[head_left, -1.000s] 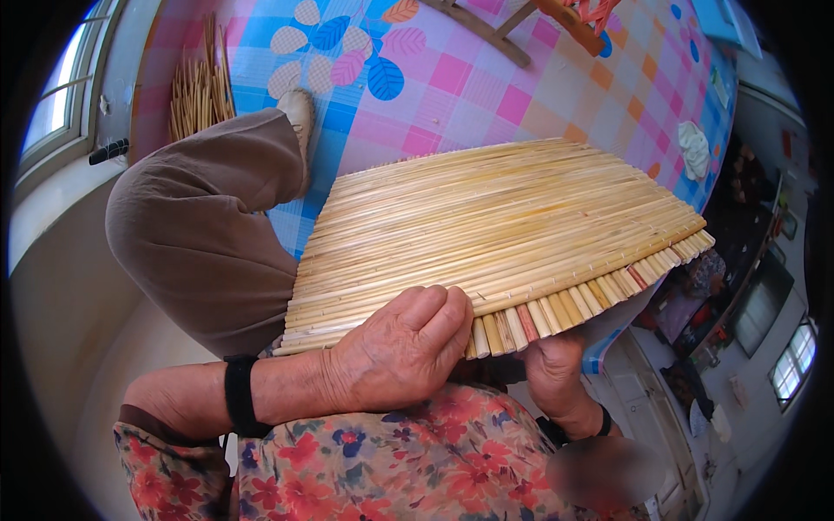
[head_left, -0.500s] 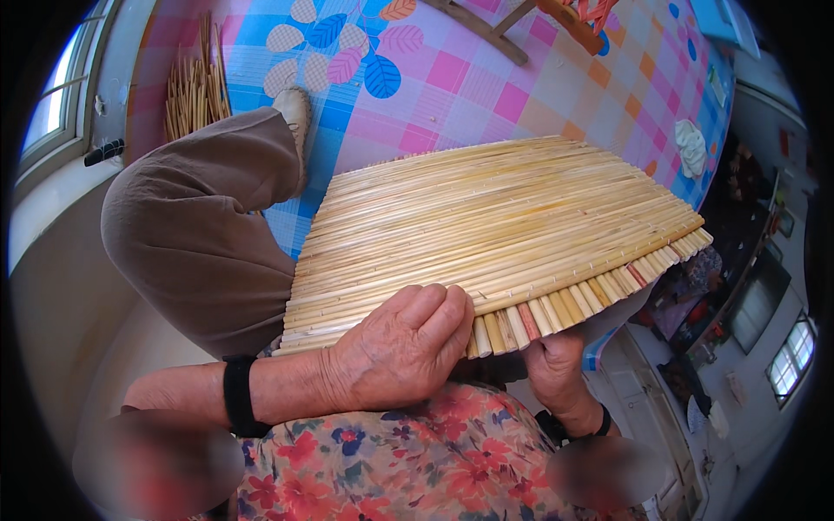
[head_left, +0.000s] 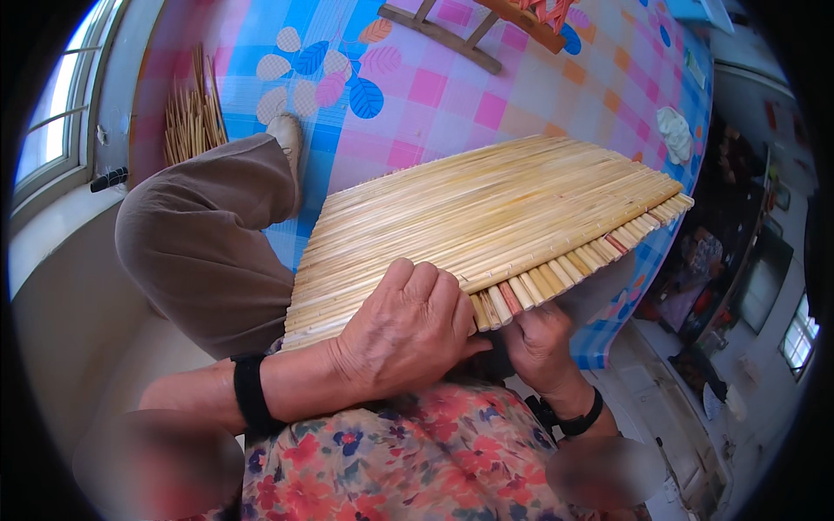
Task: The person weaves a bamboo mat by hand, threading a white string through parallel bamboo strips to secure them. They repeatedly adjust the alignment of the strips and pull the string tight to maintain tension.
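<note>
Chk'd sheet [head_left: 434, 113] bkgd, 1 stick mat [head_left: 486, 208], 2 hands [head_left: 408, 326] [head_left: 540, 343] @ edge

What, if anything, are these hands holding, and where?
A panel of pale stalks: the left hand grips its near edge; the right hand is at the protruding stalk ends, its grip partly hidden.

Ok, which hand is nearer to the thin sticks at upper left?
Left. The left hand, on the mat, is below and right of the thin sticks; the right hand, at the jutting stick ends, is farther right.
</note>
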Demonstrator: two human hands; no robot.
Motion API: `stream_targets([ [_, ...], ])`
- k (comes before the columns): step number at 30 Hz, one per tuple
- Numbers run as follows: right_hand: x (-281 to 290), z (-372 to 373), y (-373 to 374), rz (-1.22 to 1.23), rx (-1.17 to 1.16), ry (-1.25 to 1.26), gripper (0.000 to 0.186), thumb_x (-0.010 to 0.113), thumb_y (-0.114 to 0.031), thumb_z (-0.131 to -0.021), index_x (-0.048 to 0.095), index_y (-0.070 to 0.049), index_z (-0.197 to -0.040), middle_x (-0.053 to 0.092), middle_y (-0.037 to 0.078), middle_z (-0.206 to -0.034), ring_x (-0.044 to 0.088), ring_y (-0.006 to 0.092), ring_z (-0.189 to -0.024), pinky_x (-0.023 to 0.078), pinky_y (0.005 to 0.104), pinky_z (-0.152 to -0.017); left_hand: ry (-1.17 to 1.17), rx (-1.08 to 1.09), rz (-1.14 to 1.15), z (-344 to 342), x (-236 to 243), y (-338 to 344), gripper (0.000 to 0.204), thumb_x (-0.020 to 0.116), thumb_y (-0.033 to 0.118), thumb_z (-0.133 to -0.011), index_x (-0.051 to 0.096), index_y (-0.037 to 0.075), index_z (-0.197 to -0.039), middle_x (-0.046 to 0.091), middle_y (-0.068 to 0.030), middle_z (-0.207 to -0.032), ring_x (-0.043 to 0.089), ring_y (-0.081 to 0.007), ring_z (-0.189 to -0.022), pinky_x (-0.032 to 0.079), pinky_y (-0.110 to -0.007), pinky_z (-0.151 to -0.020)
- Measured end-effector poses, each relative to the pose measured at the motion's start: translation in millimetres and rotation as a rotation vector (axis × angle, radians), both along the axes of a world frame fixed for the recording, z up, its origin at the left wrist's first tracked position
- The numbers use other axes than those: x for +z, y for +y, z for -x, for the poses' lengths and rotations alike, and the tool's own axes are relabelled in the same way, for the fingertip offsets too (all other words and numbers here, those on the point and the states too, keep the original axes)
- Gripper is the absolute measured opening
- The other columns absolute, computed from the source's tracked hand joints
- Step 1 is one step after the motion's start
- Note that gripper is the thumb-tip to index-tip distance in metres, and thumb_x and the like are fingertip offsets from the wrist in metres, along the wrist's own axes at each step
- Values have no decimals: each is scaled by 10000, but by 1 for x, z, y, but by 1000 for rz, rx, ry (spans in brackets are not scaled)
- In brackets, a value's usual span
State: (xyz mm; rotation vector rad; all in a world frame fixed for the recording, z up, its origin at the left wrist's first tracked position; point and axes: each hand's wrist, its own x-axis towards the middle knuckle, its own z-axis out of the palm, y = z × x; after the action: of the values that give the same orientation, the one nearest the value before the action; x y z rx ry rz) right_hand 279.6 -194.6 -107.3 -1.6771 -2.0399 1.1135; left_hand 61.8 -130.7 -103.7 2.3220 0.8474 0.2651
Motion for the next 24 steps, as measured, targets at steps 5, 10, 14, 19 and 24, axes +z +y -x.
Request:
stream_targets([
  [5,-5,3,7,-133,28,32,385,650,-19,-874,631,27,-1255,676,172,-960,639,361,-916,531,429,-787,81,49,-93,-4,0,3,395,711,389,-821,558,30,-756,494,-100,-716,508,-257,-702,396,-399,-670],
  [10,-10,3,12,-148,20,102,326,644,-13,-868,650,3,-1193,654,163,-921,633,352,-881,534,422,-745,109,83,-64,-8,2,3,363,713,361,-817,577,29,-755,511,-108,-724,518,-261,-712,397,-405,-679],
  [14,-13,4,13,-119,-21,175,270,644,23,-850,663,11,-1119,656,196,-956,636,389,-907,532,427,-765,133,92,-90,-10,3,1,349,712,350,-815,581,30,-764,514,-111,-746,518,-261,-721,396,-407,-678],
  [19,-15,0,14,-146,28,202,226,620,15,-859,656,5,-1082,630,179,-934,633,366,-884,539,425,-736,160,36,-129,-10,-1,-3,332,698,341,-825,583,33,-777,508,-109,-748,511,-258,-714,396,-409,-670],
  [24,-7,-2,7,-124,-23,182,215,623,25,-852,652,6,-1064,616,184,-942,631,373,-854,541,424,-733,206,29,-92,-10,3,-3,318,750,291,-779,572,33,-828,533,-120,-787,549,-295,-746,453,-430,-720],
])
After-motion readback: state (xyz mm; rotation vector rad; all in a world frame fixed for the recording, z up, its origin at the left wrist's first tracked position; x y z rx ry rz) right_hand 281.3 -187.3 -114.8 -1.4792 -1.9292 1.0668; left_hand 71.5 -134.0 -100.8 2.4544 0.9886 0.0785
